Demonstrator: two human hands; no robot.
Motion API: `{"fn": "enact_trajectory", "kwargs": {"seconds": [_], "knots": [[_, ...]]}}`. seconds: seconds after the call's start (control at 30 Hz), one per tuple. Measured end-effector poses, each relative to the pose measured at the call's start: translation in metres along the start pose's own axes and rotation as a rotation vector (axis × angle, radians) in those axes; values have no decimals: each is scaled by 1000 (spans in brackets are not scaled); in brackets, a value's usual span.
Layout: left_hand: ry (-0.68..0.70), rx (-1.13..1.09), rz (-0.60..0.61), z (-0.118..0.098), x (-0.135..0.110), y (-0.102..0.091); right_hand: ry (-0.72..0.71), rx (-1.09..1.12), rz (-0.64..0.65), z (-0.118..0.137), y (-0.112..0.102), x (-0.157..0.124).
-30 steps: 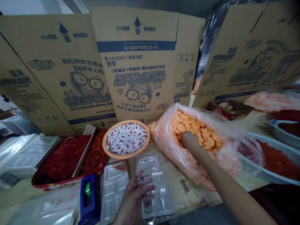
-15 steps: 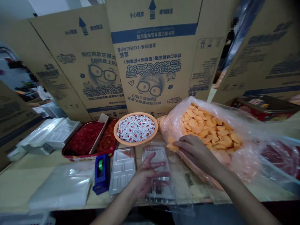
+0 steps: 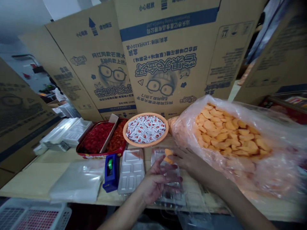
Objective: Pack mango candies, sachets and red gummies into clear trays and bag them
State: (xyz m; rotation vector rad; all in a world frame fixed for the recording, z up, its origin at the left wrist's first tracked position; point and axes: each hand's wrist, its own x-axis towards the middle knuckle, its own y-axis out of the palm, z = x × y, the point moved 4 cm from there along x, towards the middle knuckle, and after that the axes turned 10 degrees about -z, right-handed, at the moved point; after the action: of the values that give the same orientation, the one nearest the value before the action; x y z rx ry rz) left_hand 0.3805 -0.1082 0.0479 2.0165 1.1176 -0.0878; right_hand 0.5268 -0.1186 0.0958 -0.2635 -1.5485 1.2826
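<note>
My right hand [image 3: 189, 161] pinches an orange candy piece [image 3: 169, 156] at its fingertips, over the far end of a clear plastic tray [image 3: 157, 155]. My left hand [image 3: 157, 182] lies across the same tray with its fingers spread, hiding much of it. Its thumb tip is close to the orange piece; whether they touch I cannot tell. To the left stands another clear compartment tray [image 3: 130, 171]. An open plastic bag [image 3: 184, 127] full of orange candy pieces [image 3: 225, 131] is beyond my right hand.
A round basket [image 3: 124, 134] holds small white packets [image 3: 145, 127]. Beside it are a divided red tin [image 3: 96, 155] with red pieces, a blue tape dispenser [image 3: 111, 175], flat clear bags [image 3: 76, 182] and stacked trays [image 3: 75, 131]. Cardboard boxes [image 3: 165, 105] wall the back.
My right hand has moved left from the bag's edge to the clear tray, carrying orange candy. My left hand stays over the tray. The view has shifted a little.
</note>
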Motion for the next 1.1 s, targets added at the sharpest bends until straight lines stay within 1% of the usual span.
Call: {"fn": "enact_trajectory", "kwargs": {"seconds": [0.07, 0.1, 0.17, 0.23, 0.3, 0.37, 0.43, 0.5, 0.57, 0.63, 0.7, 0.77, 0.8, 0.83, 0.87, 0.9, 0.93, 0.97, 1.0, 1.03, 1.1], "knots": [[-6, -3, 5, 0, 2, -4, 22, 11, 19, 0, -5, 1], [-11, 0, 4, -1, 3, -6, 55, 1, 22, -2, -11, 2], [-21, 12, -6, -4, 5, -10, 178, -64, 7, -20, -27, 4], [-36, 24, -24, -7, 6, -14, 377, -195, -46, -54, -45, 5], [-49, 24, -42, -11, 8, -19, 629, -377, -107, -101, -60, 3], [-51, 18, -51, -14, 10, -25, 844, -562, -70, -148, -68, 0], [-53, 12, -52, -17, 14, -33, 947, -663, -26, -187, -71, 0], [-64, 1, -49, -19, 18, -43, 1010, -727, -14, -213, -71, 2], [-75, -14, -40, -20, 23, -52, 1058, -778, -21, -227, -70, 4], [-77, -28, -36, -21, 25, -58, 1084, -818, -22, -233, -70, 6], [-77, -33, -46, -24, 26, -61, 1078, -833, -15, -233, -71, 7], [-69, -35, -60, -29, 23, -61, 1063, -830, 7, -227, -73, 6], [-60, -37, -63, -32, 21, -60, 1046, -822, 13, -221, -73, 5], [-49, -39, -61, -35, 19, -59, 1019, -811, -10, -213, -73, 5], [-37, -40, -56, -38, 17, -58, 974, -787, -63, -200, -73, 6], [-26, -40, -49, -40, 15, -58, 908, -742, -144, -184, -71, 8], [-18, -40, -41, -43, 13, -59, 825, -676, -266, -164, -69, 12], [-11, -40, -33, -45, 12, -60, 715, -567, -359, -141, -64, 16], [-4, -40, -26, -47, 10, -62, 619, -443, -418, -116, -57, 21], [2, -41, -22, -48, 8, -64, 531, -327, -450, -91, -48, 26], [15, -47, -25, -51, 3, -69, 392, -157, -399, -45, -25, 38]]}}
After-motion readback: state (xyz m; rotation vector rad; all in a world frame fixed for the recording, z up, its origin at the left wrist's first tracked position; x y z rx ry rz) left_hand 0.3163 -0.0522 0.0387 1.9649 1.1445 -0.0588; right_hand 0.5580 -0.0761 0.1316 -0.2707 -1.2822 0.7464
